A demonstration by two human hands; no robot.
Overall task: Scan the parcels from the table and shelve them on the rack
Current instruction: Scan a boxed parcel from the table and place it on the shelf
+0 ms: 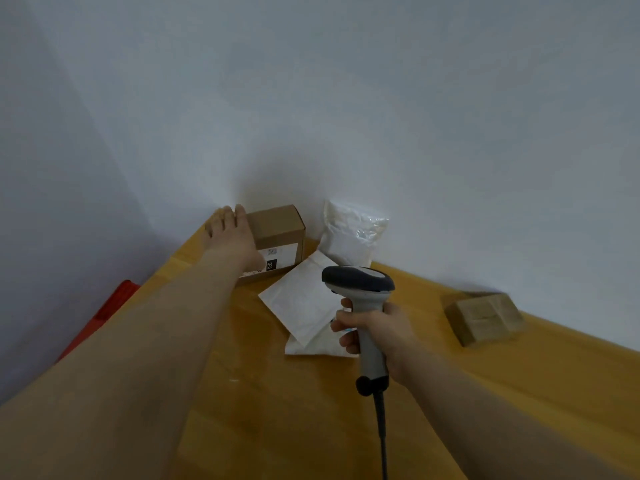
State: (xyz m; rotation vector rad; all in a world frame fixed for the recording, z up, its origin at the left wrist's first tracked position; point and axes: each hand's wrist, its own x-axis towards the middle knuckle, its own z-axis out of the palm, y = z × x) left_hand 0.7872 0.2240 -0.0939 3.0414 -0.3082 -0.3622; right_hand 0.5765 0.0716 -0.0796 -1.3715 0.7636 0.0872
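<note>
Several parcels lie on the yellow tabletop point(277, 410) by the wall. A red object point(114, 306) shows past its left edge. The left hand point(232, 237) lies with fingers stretched flat against the side of a cardboard box point(280, 226); the box's white label point(282, 254) has a black patch that seems to read 060. A white envelope point(301, 299) overlaps another, and a clear plastic bag point(349, 233) leans on the wall. The right hand point(374, 327) grips a corded scanner point(360, 282) above the envelopes. A brown taped parcel point(485, 318) sits well apart at right.
</note>
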